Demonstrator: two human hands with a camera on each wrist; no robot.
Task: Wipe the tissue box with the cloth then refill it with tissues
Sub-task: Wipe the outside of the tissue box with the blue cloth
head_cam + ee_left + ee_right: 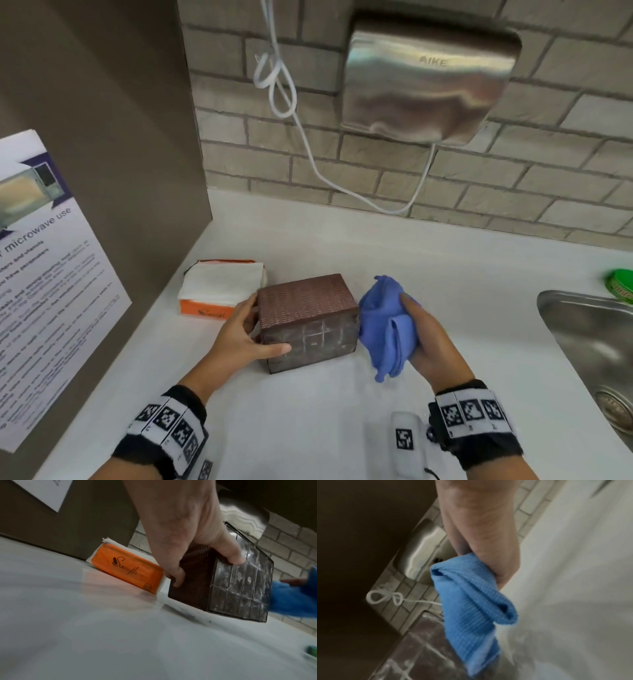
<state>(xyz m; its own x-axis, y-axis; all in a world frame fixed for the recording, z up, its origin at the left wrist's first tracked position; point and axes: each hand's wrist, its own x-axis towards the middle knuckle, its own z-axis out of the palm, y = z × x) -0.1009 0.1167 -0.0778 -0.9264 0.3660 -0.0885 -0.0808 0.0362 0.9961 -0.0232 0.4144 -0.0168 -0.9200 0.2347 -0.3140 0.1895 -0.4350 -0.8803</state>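
**Box braced, cloth going in from three o'clock**

Box point(306, 322) sits mid-bench, and the left hand point(239, 337) steadies it: thumb on the near face, fingers point(178, 576) curled round the nine o'clock side. Right hand point(428, 346) is clenched round the bunched blue cloth point(385, 325), which looks to be touching the box's three o'clock wall. Good wiping here, I'd say, means flattening that wad for more contact, working face by face, and shifting the left grip to reach what it covers. Tissues point(222, 286) wait at ten o'clock, just beside the box. No opening in the box shows, its far side is hidden, and the right-wrist view is blurred.
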